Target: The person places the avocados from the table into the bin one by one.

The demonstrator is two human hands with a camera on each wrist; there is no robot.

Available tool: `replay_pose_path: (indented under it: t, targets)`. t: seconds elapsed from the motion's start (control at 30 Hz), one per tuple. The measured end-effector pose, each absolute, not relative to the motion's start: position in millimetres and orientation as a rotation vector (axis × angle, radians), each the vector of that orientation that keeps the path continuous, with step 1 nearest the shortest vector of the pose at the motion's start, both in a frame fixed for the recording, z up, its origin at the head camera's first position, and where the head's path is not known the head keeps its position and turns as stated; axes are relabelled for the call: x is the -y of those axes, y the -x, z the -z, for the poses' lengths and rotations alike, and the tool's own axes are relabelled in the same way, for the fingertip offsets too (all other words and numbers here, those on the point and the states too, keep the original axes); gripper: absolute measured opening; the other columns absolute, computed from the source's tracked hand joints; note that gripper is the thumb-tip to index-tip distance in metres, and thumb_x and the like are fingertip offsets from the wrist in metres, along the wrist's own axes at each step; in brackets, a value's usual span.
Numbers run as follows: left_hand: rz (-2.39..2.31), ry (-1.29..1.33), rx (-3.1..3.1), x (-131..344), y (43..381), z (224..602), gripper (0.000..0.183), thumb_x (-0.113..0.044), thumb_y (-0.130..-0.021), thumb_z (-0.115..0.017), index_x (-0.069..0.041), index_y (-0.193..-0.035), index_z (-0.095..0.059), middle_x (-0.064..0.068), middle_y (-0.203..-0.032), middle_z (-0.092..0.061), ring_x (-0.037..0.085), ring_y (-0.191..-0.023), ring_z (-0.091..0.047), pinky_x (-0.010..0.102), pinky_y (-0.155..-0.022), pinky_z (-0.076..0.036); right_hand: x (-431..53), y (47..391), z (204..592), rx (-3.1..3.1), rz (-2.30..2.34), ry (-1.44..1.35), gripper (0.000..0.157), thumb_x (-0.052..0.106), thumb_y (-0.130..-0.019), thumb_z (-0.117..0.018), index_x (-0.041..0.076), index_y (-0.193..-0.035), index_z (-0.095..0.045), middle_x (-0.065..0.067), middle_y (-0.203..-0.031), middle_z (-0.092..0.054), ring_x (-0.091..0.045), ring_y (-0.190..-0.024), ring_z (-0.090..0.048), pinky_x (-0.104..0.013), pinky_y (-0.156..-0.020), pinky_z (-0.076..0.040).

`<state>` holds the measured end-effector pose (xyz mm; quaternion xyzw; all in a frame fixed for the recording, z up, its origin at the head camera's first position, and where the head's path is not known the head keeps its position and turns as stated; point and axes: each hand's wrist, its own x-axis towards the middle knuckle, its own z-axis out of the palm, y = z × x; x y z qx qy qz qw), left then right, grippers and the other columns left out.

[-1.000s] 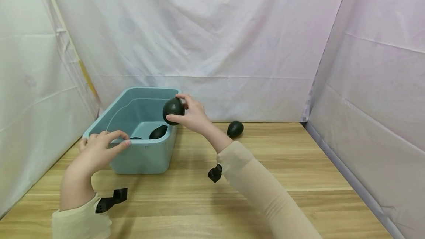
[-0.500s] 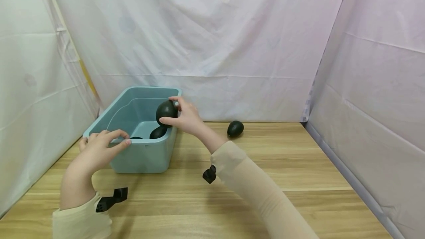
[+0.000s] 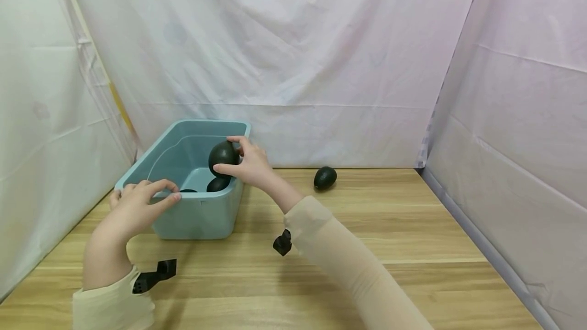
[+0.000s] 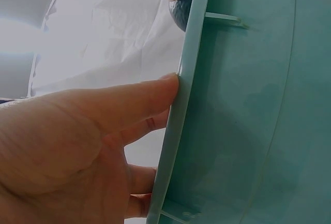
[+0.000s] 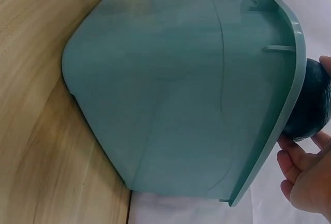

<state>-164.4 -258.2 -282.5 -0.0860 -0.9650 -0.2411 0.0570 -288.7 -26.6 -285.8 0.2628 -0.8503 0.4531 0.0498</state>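
Fingers and thumb of my right hand point(image 3: 251, 164) hold a dark green avocado point(image 3: 222, 158), just above the right rim of a blue-green plastic bin point(image 3: 194, 218). At the bin's near left corner, my left hand point(image 3: 135, 210) holds the rim, its thumb touching the edge in the left wrist view. Below the held avocado, another avocado point(image 3: 217, 185) lies inside the bin. Only the top of a further dark one point(image 3: 188, 191) shows over the near rim. The right wrist view shows the held avocado point(image 5: 309, 102) beyond the rim.
One more avocado point(image 3: 325, 178) lies on the wooden table point(image 3: 367, 248), right of the bin near the back edge. White cloth point(image 3: 321, 65) hangs behind and on both sides. Each sleeve carries a small black mount point(image 3: 283, 242).
My right hand has moved left and slightly down with the avocado, from beside the bin's right rim to over its inside. The left hand has stayed on the rim.
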Motion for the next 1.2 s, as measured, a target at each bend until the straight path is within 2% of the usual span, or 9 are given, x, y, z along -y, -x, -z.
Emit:
replay_pose_path:
  t: [0.13,0.27,0.63,0.8,1.2]
  targets:
    - [0.739,0.262,2.919,258,164,283,0.038,-0.048,-0.098,-0.048,-0.015,-0.114,-0.059,0.016,-0.101,-0.050,0.052,-0.107,-0.032,0.076,-0.092,0.005,29,287,288,2.590,-1.391,-0.795,0.071,0.046,-0.079,-0.076,0.025,-0.140,-0.045,-0.002,-0.112,-0.057,-0.024,-0.117,-0.039,-0.043,-0.083,-0.043]
    - [0.737,0.263,2.912,257,164,284,0.038,-0.048,-0.099,-0.048,-0.015,-0.114,-0.059,0.016,-0.101,-0.050,0.051,-0.106,-0.033,0.076,-0.092,0.006,32,287,290,2.592,-1.379,-0.784,0.071,0.047,-0.078,-0.076,0.026,-0.139,-0.045,-0.002,-0.115,-0.057,-0.024,-0.117,-0.039,-0.042,-0.083,-0.044]
    - [0.732,0.258,2.923,257,163,282,0.039,-0.047,-0.099,-0.048,-0.014,-0.116,-0.059,0.019,-0.105,-0.051,0.052,-0.108,-0.031,0.075,-0.091,0.004,40,286,295,2.605,-1.221,-0.801,0.073,0.049,-0.078,-0.076,0.027,-0.140,-0.043,-0.002,-0.121,-0.055,-0.020,-0.114,-0.043,-0.044,-0.101,-0.029]
    - [0.731,0.262,2.923,258,163,283,0.040,-0.047,-0.099,-0.048,-0.013,-0.116,-0.059,0.018,-0.102,-0.050,0.052,-0.105,-0.033,0.076,-0.090,0.004,42,285,298,2.609,-1.068,-0.837,0.075,0.050,-0.078,-0.075,0.023,-0.141,-0.043,0.000,-0.117,-0.055,-0.019,-0.111,-0.046,-0.043,-0.106,-0.024]
    - [0.729,0.256,2.913,256,162,283,0.036,-0.043,-0.099,-0.049,-0.013,-0.115,-0.059,0.019,-0.102,-0.050,0.048,-0.101,-0.034,0.075,-0.092,0.005,42,284,297,2.625,-1.018,-0.854,0.077,0.052,-0.078,-0.075,0.025,-0.142,-0.041,0.002,-0.116,-0.055,-0.018,-0.111,-0.044,-0.043,-0.108,-0.021]
